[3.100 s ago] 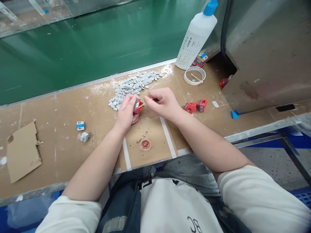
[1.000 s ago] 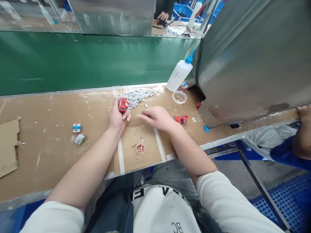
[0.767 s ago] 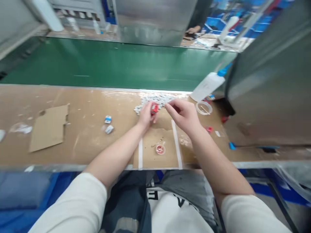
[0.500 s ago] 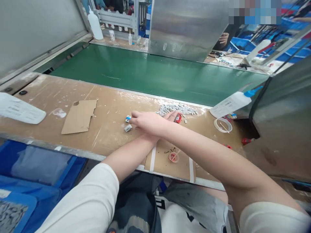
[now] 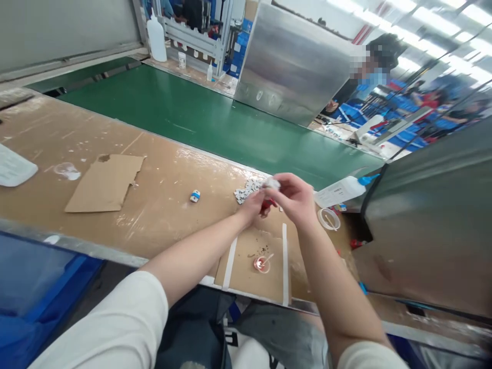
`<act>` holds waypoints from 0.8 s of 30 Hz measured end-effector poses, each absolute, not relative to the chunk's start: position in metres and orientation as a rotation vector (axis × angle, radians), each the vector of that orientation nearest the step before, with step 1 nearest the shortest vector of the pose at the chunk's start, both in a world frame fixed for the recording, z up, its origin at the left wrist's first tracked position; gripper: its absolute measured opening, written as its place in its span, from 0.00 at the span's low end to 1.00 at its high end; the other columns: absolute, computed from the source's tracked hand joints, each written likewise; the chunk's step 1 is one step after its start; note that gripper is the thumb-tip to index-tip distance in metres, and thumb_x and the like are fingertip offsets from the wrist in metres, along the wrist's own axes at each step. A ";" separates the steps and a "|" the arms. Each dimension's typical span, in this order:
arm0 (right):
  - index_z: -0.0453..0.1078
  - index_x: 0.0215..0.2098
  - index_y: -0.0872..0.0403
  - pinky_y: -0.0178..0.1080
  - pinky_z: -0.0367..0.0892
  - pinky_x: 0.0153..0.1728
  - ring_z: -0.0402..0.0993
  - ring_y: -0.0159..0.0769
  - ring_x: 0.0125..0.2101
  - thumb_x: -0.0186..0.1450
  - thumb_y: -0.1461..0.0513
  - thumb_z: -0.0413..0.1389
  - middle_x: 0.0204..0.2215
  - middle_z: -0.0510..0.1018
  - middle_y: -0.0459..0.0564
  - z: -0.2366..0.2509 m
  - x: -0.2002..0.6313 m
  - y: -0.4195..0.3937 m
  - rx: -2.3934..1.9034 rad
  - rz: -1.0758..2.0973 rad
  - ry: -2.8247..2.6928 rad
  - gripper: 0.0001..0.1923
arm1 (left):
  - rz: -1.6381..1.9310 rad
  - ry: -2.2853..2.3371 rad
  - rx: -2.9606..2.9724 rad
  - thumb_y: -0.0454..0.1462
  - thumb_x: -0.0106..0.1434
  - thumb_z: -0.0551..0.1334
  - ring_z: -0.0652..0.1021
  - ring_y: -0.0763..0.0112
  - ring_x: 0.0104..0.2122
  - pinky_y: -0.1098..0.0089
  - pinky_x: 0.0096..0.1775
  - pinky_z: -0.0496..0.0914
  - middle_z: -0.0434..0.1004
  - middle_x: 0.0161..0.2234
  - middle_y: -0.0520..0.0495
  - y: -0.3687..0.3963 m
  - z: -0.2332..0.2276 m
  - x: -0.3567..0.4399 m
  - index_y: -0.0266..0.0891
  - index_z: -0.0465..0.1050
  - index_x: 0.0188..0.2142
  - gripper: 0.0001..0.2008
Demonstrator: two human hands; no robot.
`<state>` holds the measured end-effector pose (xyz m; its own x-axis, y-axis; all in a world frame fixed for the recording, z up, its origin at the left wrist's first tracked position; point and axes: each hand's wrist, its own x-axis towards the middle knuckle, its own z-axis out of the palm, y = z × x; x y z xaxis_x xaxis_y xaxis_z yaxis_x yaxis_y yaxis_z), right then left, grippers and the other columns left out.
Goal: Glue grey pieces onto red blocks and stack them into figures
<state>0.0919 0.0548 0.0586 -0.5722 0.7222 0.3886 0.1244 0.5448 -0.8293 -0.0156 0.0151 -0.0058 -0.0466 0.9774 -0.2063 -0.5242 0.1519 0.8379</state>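
Note:
My left hand (image 5: 252, 207) is closed around a small red part (image 5: 268, 205), beside a pile of flat grey pieces (image 5: 245, 191). Close against it, my right hand (image 5: 298, 199) pinches a small whitish-grey block (image 5: 272, 183) between thumb and fingers, just above the red part. Blur and the fingers hide the details of both items. On the bench to the left lies a small white block with a blue band (image 5: 195, 196). Nearer my body, a little cup of red paste (image 5: 262, 264) with a stick in it rests on taped cardboard.
A green conveyor belt (image 5: 184, 113) runs behind the bench. At right are a white squeeze bottle with a blue cap (image 5: 342, 192), a roll of tape (image 5: 329, 219) and a metal panel. Torn cardboard (image 5: 105, 184) lies at left. A person sits beyond the belt.
My right hand has come back from the left, uncrossing my arms, and now holds the grey block that lay beside the blue-banded one. The view has shifted and tilted.

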 end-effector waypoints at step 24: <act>0.55 0.68 0.50 0.44 0.69 0.46 0.74 0.39 0.37 0.80 0.49 0.45 0.37 0.77 0.46 -0.016 0.157 0.039 -0.924 1.050 -2.042 0.24 | 1.265 1.304 1.170 0.61 0.74 0.56 0.68 0.69 0.25 0.71 0.27 0.62 0.70 0.27 0.51 0.011 -0.020 -0.029 0.44 0.76 0.39 0.25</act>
<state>0.1571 0.0394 -0.0155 -0.5370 0.8123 0.2276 0.2878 0.4300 -0.8557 -0.0291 0.0112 -0.0199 -0.0998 0.9950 -0.0081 0.0219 0.0104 0.9997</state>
